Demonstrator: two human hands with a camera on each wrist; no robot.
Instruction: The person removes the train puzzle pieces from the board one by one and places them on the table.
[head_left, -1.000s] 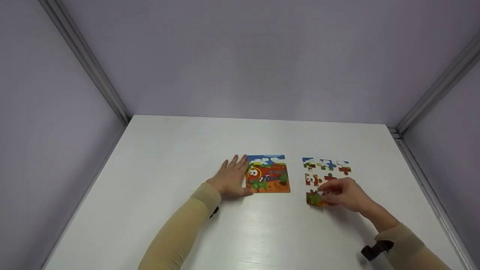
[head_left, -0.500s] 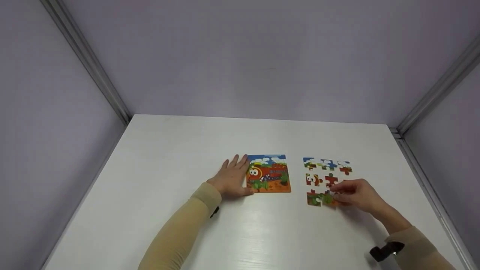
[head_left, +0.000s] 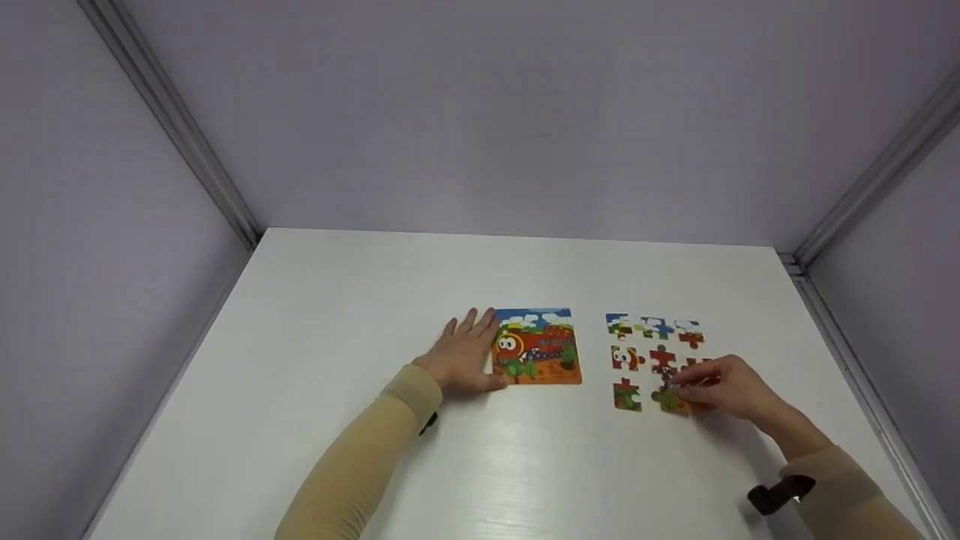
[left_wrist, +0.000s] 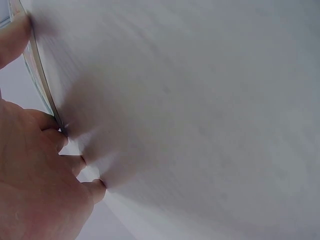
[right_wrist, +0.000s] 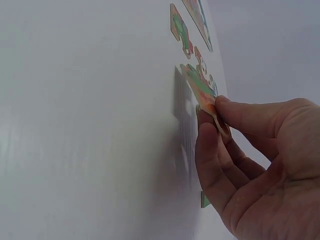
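The puzzle piece [head_left: 671, 401], green and orange, sits at the near edge of the loose set on the table [head_left: 375, 300], pinched between thumb and fingertips of the right hand [head_left: 724, 388]. In the right wrist view the piece [right_wrist: 202, 95] is tilted, its far edge down by the tabletop and its near edge lifted in the fingers [right_wrist: 212, 155]. At its 9 o'clock, just beside it but apart, lies another piece [head_left: 627, 395]. At 12 o'clock the other loose pieces [head_left: 652, 341] lie in rows, spaced apart. Farther out at 9 o'clock lies the picture card [head_left: 537, 346], a square showing a cartoon train. The left hand [head_left: 463, 358] rests flat on the table with fingers straight and spread, its thumb side touching the card's left edge. Both arms wear tan sleeves [head_left: 360, 465].
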